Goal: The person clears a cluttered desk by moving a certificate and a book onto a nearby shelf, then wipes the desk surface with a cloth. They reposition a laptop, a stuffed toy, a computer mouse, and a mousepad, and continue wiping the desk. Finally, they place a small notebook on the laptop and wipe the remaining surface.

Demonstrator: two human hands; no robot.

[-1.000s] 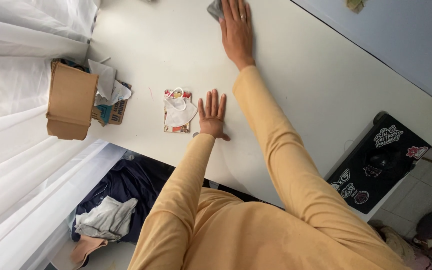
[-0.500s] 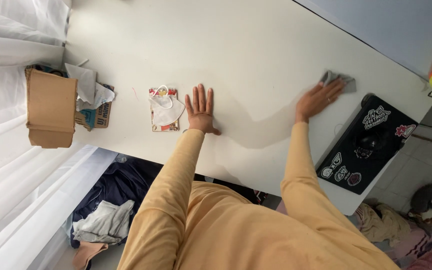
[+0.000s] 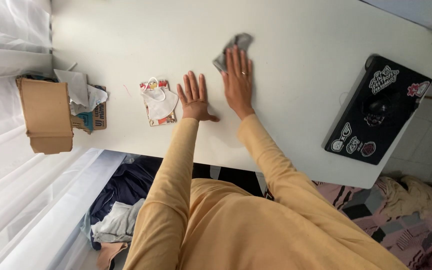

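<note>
The right hand [image 3: 238,82], fingers together flat on the grey cloth [image 3: 234,46], has swept back from the laptop [image 3: 377,111] to beside the left hand [image 3: 194,97], which stays splayed on the white table [image 3: 296,60].

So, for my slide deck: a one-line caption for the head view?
Right hand presses a grey cloth on the white table; left hand lies flat beside it.
</note>
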